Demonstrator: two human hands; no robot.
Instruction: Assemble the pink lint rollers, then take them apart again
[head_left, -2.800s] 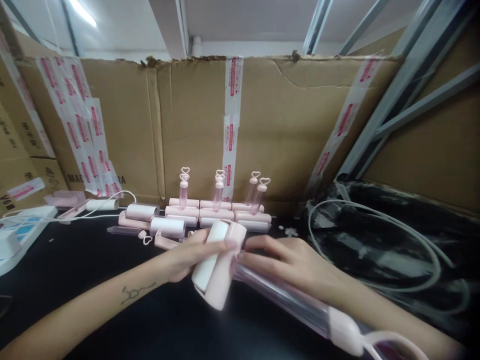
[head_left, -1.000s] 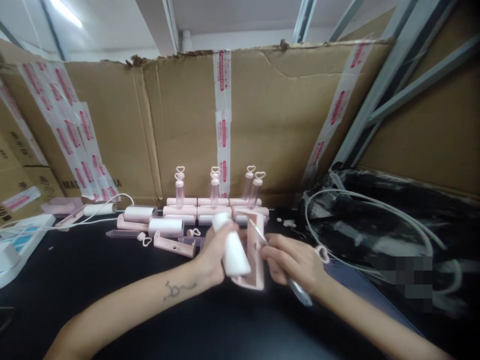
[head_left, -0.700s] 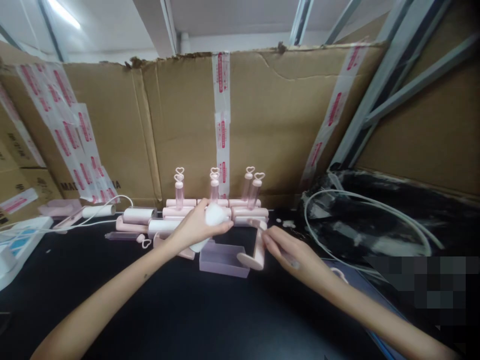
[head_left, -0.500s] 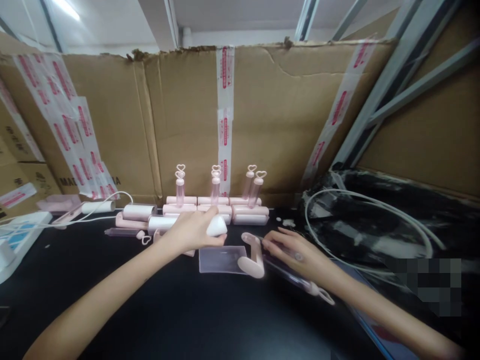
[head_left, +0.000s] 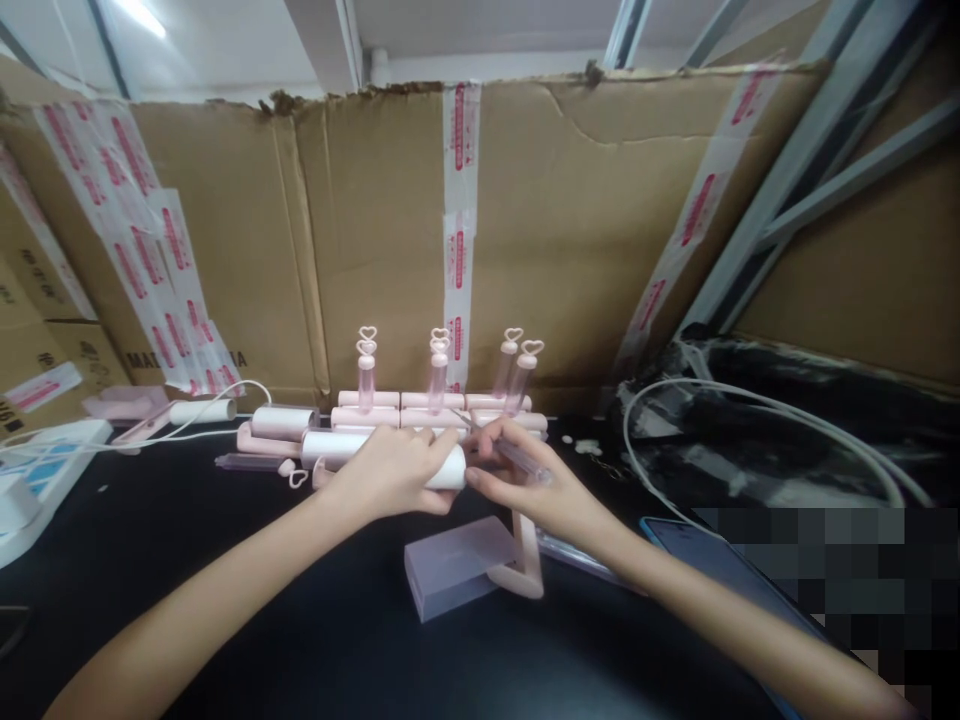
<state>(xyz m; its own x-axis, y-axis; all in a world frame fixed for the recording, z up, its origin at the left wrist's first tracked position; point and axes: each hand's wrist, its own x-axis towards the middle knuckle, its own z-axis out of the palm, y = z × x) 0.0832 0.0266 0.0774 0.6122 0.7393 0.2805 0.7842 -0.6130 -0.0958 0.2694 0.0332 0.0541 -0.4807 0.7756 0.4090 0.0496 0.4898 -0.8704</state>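
Note:
My left hand [head_left: 397, 465] is closed around a white cylinder [head_left: 452, 468], its round end pointing right. My right hand [head_left: 536, 475] is closed on a thin tool with a clear handle [head_left: 525, 460], perhaps a small screwdriver, its slim shaft pointing up and left. The fingertips of this hand are close to the cylinder's end; whether they touch it I cannot tell. Below the hands is a pale pink bracket [head_left: 529, 555] with a translucent purple box [head_left: 465, 570] tilted against it. The bracket's upper end is hidden behind my right hand, so I cannot tell whether that hand grips it.
Several pink units with heart-topped tubes [head_left: 367, 375] stand in rows before a cardboard wall [head_left: 390, 240]. To the left lie white cylinders [head_left: 283, 421], a loose tube [head_left: 251, 462] and a power strip [head_left: 67, 475]. A phone [head_left: 705, 560] and looped white cable [head_left: 757, 390] are at right.
My right hand has come up and left with the clear-handled tool to the white cylinder's end. The purple box and pink bracket have shifted and tilted, showing the box's front side.

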